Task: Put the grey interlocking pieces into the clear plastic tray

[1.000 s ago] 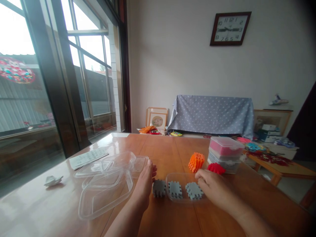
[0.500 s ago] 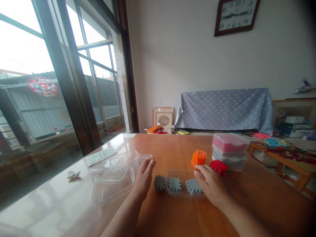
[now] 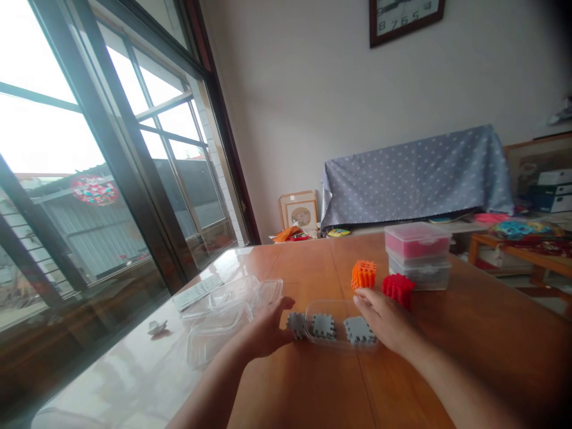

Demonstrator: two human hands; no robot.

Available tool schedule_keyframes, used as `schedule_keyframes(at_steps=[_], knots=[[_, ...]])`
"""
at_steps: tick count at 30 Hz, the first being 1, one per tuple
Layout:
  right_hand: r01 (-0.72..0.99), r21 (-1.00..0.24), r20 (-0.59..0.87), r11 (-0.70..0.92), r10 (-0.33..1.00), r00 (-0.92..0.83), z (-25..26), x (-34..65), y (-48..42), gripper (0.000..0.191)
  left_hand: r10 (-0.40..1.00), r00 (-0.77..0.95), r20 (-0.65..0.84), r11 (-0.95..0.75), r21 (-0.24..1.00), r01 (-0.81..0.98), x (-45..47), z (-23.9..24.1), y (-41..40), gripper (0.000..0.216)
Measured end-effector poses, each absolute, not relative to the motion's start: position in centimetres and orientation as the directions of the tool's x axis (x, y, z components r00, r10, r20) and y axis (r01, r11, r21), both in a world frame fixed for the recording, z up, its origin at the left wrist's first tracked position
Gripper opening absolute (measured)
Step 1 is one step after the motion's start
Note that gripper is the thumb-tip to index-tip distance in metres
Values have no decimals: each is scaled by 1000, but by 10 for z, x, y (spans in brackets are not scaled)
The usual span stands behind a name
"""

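On the glossy, reddish-brown wood table [image 3: 308,393], a shallow clear plastic tray [image 3: 339,344] with rounded corners lies between the person's 2 hands. Within its outline sit 2 flat, matte gray pieces with square-toothed edges, the middle gray piece [image 3: 323,326] and the right gray piece [image 3: 358,331]; a third, the left gray piece [image 3: 295,325], stands at its left end. The left hand [image 3: 271,325] is spread, thumb and fingers parted on either side of the left gray piece; whether they touch it cannot be told. The right hand [image 3: 388,320] curves over the tray's right end, hiding it along with an edge of the right gray piece, and its grip cannot be made out. Beyond it stand a ridged orange stack [image 3: 363,274] and a knobbly red stack [image 3: 398,290], the latter partly hidden, before 2 translucent lidded boxes, the upper box [image 3: 417,243] showing pink contents. At left, clear plastic containers [image 3: 221,319] overlap in glare, their number hard to count, partly covered by the left forearm. The wall clock [image 3: 404,22] is cut off at the top. Compared with 0.5 s earlier, the left hand has opened from a narrower, upright pose, while the right hand remains by the tray's end.
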State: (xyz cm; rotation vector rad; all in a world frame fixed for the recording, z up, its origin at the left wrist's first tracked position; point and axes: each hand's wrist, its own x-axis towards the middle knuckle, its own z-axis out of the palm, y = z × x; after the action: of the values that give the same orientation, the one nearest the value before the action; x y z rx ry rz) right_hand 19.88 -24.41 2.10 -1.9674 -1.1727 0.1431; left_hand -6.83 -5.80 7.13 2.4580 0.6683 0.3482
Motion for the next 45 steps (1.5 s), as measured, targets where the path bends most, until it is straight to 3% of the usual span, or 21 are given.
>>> schedule_keyframes(at_steps=[7,11,18,22,26,31,37,45], knots=[[656,-721,274,-225,776,568,22,198,-244,52,493,868,58,-779,475,410,-58,73,-60,62],[653,-731,276,-196,791,546,22,198,-244,53,502,861,76,-774,484,408,-57,69,-56,58],[654,-719,268,-234,775,572,26,197,-244,57,524,803,284,-766,569,299,-63,69,-46,53],[642,-729,261,-238,770,582,26,195,-243,60,464,800,381,-803,561,199,-43,81,-62,44],[578,-776,212,-254,757,618,25,196,-243,63,369,883,290,-823,544,165,-6,86,-96,38],[548,-795,197,-260,744,639,27,197,-243,66,353,927,128,-836,488,251,35,78,-124,37],[565,-773,202,-286,734,649,36,195,-248,66,372,927,50,-835,454,310,55,68,-131,43],[574,-765,202,-291,738,644,37,195,-249,66,374,916,147,-774,593,221,35,76,-118,32]])
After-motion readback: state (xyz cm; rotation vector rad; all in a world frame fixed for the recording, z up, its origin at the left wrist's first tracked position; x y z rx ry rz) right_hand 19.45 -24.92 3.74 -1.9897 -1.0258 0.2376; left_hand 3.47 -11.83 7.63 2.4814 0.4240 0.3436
